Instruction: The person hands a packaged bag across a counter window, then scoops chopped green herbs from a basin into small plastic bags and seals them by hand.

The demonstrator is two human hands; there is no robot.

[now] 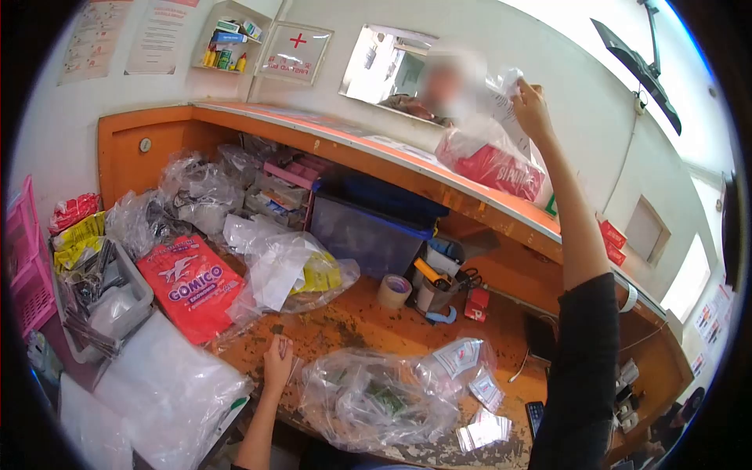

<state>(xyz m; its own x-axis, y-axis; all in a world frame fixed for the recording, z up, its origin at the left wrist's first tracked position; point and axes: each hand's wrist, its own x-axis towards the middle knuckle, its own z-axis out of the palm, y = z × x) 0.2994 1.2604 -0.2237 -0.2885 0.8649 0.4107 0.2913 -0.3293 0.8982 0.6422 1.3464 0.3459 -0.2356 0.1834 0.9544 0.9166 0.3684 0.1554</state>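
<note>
My right hand (533, 108) is raised at the upper right, its fingers closed on the top of a clear plastic bag (495, 160) with a red package inside, at the counter ledge (352, 149). Low over the worn wooden desk (329, 325), my left hand (277, 360) has its fingers pressed together; a small dark bit shows at the fingertips, too small to name. To its right lies a crumpled clear plastic bag (352, 407) with something green inside. Small printed packets (457, 357) rest beside that bag.
Left are a red bag (193, 286), a grey basket (137, 274) and white plastic bags (168, 384). Behind stand a blue-lidded bin (364, 235), a tape roll (394, 291) and a holder with scissors (432, 296). A person (450, 86) is beyond the ledge.
</note>
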